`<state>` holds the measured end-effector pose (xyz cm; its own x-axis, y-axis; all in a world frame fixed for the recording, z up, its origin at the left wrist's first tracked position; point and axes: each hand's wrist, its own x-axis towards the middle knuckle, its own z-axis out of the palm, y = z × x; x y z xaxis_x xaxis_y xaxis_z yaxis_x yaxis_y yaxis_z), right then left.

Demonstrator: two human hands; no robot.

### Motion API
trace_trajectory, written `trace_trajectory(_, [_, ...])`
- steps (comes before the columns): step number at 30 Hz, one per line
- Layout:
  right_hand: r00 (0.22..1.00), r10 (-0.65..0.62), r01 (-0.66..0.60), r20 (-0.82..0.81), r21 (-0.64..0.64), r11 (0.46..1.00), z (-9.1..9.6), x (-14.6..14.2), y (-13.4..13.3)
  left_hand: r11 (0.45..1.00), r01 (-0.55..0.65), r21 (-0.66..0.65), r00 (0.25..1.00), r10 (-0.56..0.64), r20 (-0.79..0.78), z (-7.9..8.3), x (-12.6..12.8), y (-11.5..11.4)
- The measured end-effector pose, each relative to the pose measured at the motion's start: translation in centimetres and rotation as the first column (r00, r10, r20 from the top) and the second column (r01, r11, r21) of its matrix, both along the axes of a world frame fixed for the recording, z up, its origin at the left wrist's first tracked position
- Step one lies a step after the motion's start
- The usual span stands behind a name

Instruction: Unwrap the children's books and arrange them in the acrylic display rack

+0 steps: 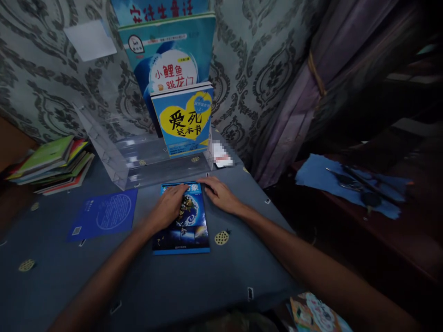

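Observation:
A dark blue book with a planet picture on its cover lies flat on the table in front of me. My left hand rests on the upper left part of its cover, fingers stretched forward and covering some of the title. Beside the book's upper right corner is my right hand, its fingers extended toward the top edge. Neither hand is wrapped around the book. Just beyond it, a clear acrylic book rack holds a blue book with a yellow heart upright in front of a teal book.
A stack of books sits at the table's left. A blue-purple booklet lies left of the dark blue book. Right of the table, a blue cloth carries scissors-like tools. Another colourful book shows at the bottom right. A tied curtain hangs behind.

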<state>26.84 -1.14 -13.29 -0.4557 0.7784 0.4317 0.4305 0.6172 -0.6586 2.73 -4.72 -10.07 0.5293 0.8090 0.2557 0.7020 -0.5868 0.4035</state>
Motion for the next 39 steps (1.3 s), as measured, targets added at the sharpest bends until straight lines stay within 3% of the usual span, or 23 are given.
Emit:
trace_trajectory(5, [1.000,-0.012,0.012,0.007,-0.039,0.999,0.3,-0.1,0.0,0.999,-0.038,0.039,0.999,0.039,-0.031,0.6,1.7,0.1])
trace_trajectory(10, [0.998,-0.066,0.066,-0.006,-0.078,0.995,1.0,-0.4,-0.2,0.989,-0.147,0.022,0.978,0.149,-0.148,2.5,3.6,-1.0])
trace_trajectory(15, [0.996,-0.057,0.044,-0.073,-0.179,0.983,1.6,-0.5,-0.6,0.972,-0.218,0.087,0.897,0.234,-0.374,3.7,5.7,-2.3])
trace_trajectory(20, [0.990,-0.069,0.040,-0.122,-0.222,0.974,2.0,-0.4,-0.8,0.962,-0.241,0.125,0.824,0.271,-0.498,4.0,6.8,-3.0])
trace_trajectory(32, [0.964,-0.155,0.118,-0.215,-0.176,0.977,2.3,-0.1,-0.8,0.960,-0.273,0.065,0.822,0.268,-0.502,5.0,7.1,-2.9])
trace_trajectory(39, [0.964,-0.088,0.049,-0.250,-0.159,0.986,2.7,-0.2,-1.4,0.958,-0.283,0.055,0.779,0.263,-0.569,5.7,7.4,-3.3])
